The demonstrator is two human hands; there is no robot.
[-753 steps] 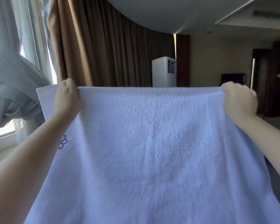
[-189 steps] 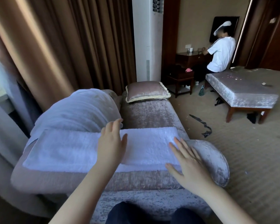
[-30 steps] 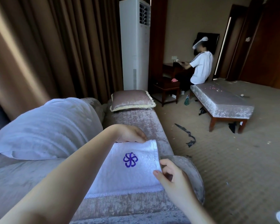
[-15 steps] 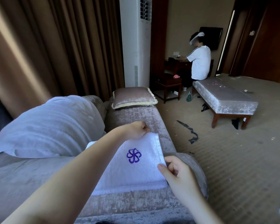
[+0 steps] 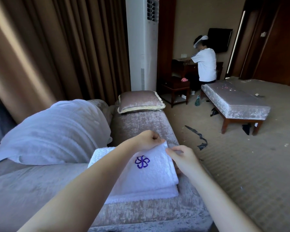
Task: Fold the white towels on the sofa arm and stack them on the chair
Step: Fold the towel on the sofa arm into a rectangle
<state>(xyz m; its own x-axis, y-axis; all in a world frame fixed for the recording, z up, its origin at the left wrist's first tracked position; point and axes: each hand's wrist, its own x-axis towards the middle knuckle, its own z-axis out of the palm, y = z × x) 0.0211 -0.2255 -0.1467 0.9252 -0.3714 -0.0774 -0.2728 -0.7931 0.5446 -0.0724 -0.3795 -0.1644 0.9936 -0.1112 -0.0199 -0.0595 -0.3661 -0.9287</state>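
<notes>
Take the folded towel (image 5: 151, 180) on the sofa arm (image 5: 141, 213) as the dial's centre. From 9 to 11 o'clock a heap of white towels (image 5: 57, 131) lies just beside its left edge and blocks that side. At 12 o'clock the sofa seat (image 5: 141, 123) runs bare up to a cushion (image 5: 139, 102), with a white air-conditioner tower (image 5: 141, 47) behind it. From 1 to 5 o'clock the carpet (image 5: 241, 173) lies open. A black strap (image 5: 197, 136) lies flat at 2 o'clock, and a bench (image 5: 234, 101) stands well apart at 1 o'clock. The left hand (image 5: 147, 139) and right hand (image 5: 182, 158) pinch the far corner. The left forearm crosses the towel from 7 o'clock.
</notes>
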